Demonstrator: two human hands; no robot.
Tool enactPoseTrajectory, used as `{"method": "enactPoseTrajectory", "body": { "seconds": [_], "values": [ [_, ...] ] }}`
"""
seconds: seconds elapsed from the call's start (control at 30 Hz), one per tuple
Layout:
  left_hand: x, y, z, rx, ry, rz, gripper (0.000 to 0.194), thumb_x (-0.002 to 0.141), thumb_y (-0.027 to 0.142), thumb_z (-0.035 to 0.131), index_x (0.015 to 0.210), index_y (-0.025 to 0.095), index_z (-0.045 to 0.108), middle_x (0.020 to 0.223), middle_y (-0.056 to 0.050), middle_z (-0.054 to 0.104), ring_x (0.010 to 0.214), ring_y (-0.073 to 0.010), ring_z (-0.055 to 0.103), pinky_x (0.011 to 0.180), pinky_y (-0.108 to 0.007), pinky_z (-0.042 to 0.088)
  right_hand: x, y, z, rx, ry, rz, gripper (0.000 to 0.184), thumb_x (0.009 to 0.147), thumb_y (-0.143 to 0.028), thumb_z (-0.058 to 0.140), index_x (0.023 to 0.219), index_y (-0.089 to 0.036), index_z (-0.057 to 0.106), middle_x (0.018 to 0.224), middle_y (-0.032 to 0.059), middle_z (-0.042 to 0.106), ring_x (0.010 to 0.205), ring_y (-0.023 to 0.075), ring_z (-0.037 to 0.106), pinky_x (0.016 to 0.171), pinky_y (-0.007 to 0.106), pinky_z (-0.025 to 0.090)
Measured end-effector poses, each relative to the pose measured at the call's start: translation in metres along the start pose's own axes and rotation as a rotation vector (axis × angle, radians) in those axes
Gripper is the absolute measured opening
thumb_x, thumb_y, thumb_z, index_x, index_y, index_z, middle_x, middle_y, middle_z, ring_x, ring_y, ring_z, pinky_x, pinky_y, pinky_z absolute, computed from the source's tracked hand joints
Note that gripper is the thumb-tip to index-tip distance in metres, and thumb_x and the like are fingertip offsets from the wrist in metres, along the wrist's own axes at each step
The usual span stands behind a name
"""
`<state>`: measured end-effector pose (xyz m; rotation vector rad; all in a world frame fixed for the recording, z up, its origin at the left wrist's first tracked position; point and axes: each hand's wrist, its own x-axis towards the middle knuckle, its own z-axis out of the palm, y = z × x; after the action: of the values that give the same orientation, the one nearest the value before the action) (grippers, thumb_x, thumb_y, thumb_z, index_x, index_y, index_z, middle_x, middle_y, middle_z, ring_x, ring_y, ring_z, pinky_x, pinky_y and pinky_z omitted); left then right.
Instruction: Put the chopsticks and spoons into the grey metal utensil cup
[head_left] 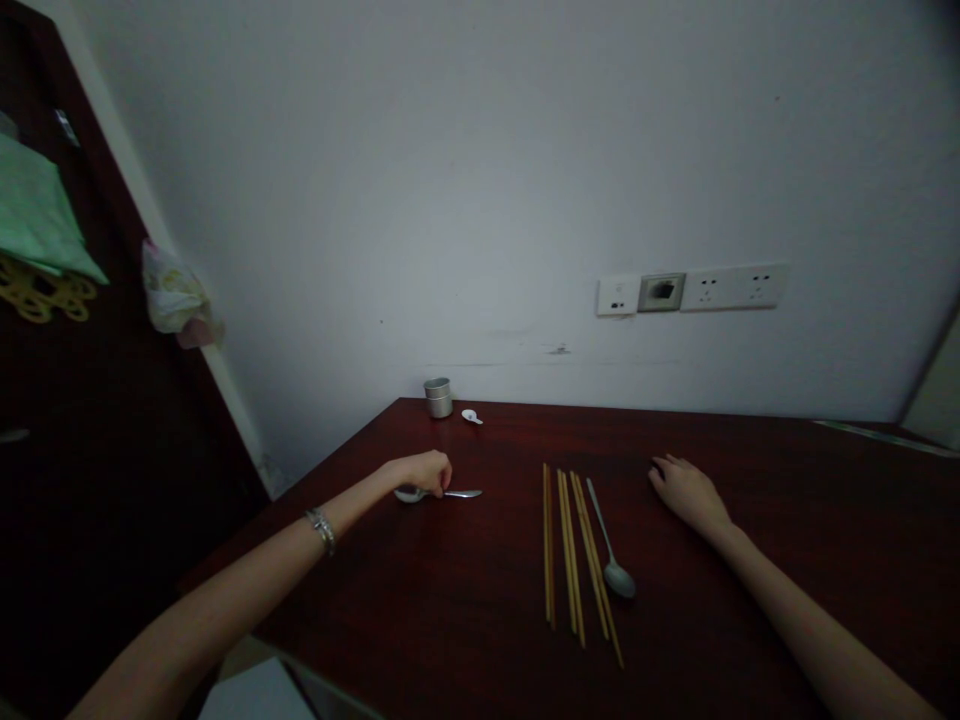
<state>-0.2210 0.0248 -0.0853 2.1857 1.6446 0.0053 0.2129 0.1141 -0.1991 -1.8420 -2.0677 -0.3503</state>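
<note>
My left hand [430, 471] is closed with its fingers around the middle of a metal spoon [463, 494], low over the table. The bowl of that spoon shows to the left of the fingers, and its handle end points right. Flat on the dark red wooden table [480, 590] lies my right hand [688, 492], fingers extended and holding nothing. Between the two hands are several wooden chopsticks [568, 555], roughly side by side. Just right of them, a long-handled metal spoon [619, 579] lies with its bowl toward me.
Near the back left corner stands a small metal cup [438, 398], with a short white spoon [471, 416] beside it. The wall behind carries several sockets [705, 289]. On the left, a plastic bag [174, 292] hangs by the dark door [97, 400].
</note>
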Motion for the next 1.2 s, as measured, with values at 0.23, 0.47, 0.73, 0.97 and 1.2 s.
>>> {"method": "enactPoseTrajectory", "body": {
  "seconds": [0.23,0.47,0.73,0.97,1.2],
  "values": [
    [0.008,-0.004,-0.001,0.104,-0.082,-0.006,0.009,0.053,0.009,0.062,0.059,0.017,0.064,0.056,0.001,0.06,0.051,-0.0111,0.051,0.051,-0.02,0.037,-0.002,-0.003,-0.004,0.027,-0.003,0.02,0.041,0.082,-0.027,0.033,0.109,-0.008,0.058,0.113,0.0179,0.056,0.111,0.0272,0.047,0.091,0.037,0.037],
    [0.014,-0.018,-0.003,-0.047,-0.112,0.043,0.011,0.053,0.014,0.064,0.064,0.016,0.065,0.057,0.001,0.059,0.051,-0.0104,0.052,0.045,-0.018,0.033,-0.003,-0.006,-0.01,0.04,0.004,0.019,0.041,0.082,-0.026,0.034,0.107,-0.007,0.059,0.114,0.0194,0.055,0.112,0.0273,0.046,0.091,0.037,0.036],
    [0.03,0.015,-0.033,-0.391,-0.014,0.211,0.015,0.055,0.024,0.068,0.066,0.014,0.065,0.056,0.0,0.06,0.05,-0.0101,0.05,0.048,-0.02,0.035,-0.002,-0.008,-0.012,0.072,-0.004,0.055,0.039,0.081,-0.026,0.035,0.106,-0.009,0.059,0.115,0.0175,0.055,0.113,0.0257,0.045,0.093,0.036,0.034],
    [0.074,0.1,-0.026,-0.801,0.359,0.264,0.017,0.054,0.023,0.071,0.066,0.013,0.064,0.061,-0.003,0.063,0.056,-0.0113,0.056,0.056,-0.022,0.04,-0.003,-0.011,-0.016,0.076,-0.023,0.088,0.039,0.082,-0.026,0.035,0.107,-0.01,0.059,0.117,0.0165,0.054,0.115,0.025,0.043,0.094,0.035,0.031],
    [0.107,0.181,0.007,-1.118,0.392,0.34,0.019,0.052,0.02,0.073,0.065,0.011,0.063,0.061,-0.003,0.063,0.055,-0.0105,0.057,0.058,-0.023,0.043,-0.003,-0.015,-0.024,0.088,-0.035,0.113,0.038,0.082,-0.026,0.034,0.107,-0.011,0.059,0.117,0.0156,0.053,0.112,0.0245,0.045,0.093,0.034,0.031]
  ]
}}
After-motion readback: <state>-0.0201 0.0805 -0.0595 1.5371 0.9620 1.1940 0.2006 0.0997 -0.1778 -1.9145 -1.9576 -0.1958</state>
